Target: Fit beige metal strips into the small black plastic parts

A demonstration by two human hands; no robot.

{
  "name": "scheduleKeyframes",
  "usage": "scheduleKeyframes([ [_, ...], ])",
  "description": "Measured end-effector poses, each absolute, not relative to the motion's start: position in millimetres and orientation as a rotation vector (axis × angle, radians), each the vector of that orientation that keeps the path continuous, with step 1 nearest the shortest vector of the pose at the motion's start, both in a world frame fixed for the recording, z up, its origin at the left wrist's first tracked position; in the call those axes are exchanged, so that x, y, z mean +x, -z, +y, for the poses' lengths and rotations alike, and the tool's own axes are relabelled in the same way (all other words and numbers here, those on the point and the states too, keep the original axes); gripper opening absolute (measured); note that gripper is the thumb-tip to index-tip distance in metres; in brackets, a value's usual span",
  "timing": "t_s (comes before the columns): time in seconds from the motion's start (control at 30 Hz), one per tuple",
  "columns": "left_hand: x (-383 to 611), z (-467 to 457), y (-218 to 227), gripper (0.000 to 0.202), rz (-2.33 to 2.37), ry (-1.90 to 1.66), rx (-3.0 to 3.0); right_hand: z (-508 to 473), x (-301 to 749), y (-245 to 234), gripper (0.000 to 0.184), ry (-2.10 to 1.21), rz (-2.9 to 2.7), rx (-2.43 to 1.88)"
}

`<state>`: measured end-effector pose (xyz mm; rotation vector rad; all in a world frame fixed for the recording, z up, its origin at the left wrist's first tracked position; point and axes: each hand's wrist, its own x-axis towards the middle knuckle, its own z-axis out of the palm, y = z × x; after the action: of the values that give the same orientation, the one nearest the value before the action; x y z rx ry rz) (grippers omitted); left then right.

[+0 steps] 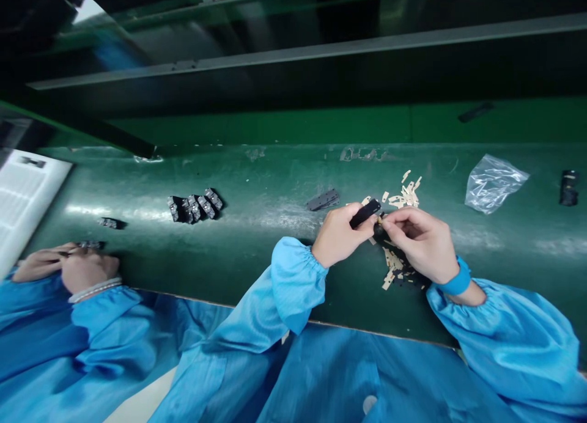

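My left hand (340,235) is closed around a black plastic part (365,213), a narrow block tilted up to the right. Close to its end, the fingertips of my right hand (419,239) are pinched together on a small yellowish piece (380,220), too small to name surely. Under and beside my hands lie loose cream-coloured flat pieces (393,265) mixed with small black bits. More cream pieces (406,194) form a heap just beyond my fingers. Flat dark grey plates (323,200) rest beyond my left hand.
On the green bench (257,246) lie a clear plastic bag (495,183), a black part (568,187) at far right and a row of black assemblies (195,206) at left. A co-worker's hands (87,269) handle a part at far left. A shelf bar (321,51) crosses behind.
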<state>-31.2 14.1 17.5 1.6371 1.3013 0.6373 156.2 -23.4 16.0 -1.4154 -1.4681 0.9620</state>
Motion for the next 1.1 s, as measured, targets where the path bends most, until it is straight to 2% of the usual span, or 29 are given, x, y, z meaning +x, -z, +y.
scheduleKeyframes([
  [0.1,-35.5,19.4,-16.5,0.028,1.474,-0.687,1.671,-20.6,161.7,-16.4,0.011,-0.962,-1.362,-1.479],
  [0.23,-38.9,21.9,-19.0,0.042,1.599,-0.657,1.844,-17.5,165.8,-17.2,0.013,-0.984,-1.328,-1.519],
  [0.3,-38.8,21.2,-21.2,0.034,1.569,-0.622,1.878,-17.0,165.3,-17.6,0.012,-1.008,-1.353,-1.5],
  [0.37,-38.2,20.4,-22.6,0.011,1.488,-0.613,1.837,-16.9,164.5,-17.6,0.012,-1.022,-1.389,-1.484],
  [0.5,-37.0,20.2,-22.2,0.026,1.233,-0.631,1.694,-16.6,165.6,-16.8,0.012,-1.034,-1.494,-1.47],
  [0.6,-36.0,19.9,-21.4,0.024,1.225,-0.567,1.669,-16.9,166.9,-17.0,0.009,-1.018,-1.577,-1.457],
  [0.77,-33.9,16.6,-22.5,0.02,1.3,-0.566,1.664,-21.2,163.0,-20.5,0.005,-0.727,-1.601,-1.486],
  [1.1,-29.5,7.8,-24.3,0.016,1.278,-0.601,1.838,-27.6,154.4,-19.8,0.008,-0.699,-1.699,-1.513],
])
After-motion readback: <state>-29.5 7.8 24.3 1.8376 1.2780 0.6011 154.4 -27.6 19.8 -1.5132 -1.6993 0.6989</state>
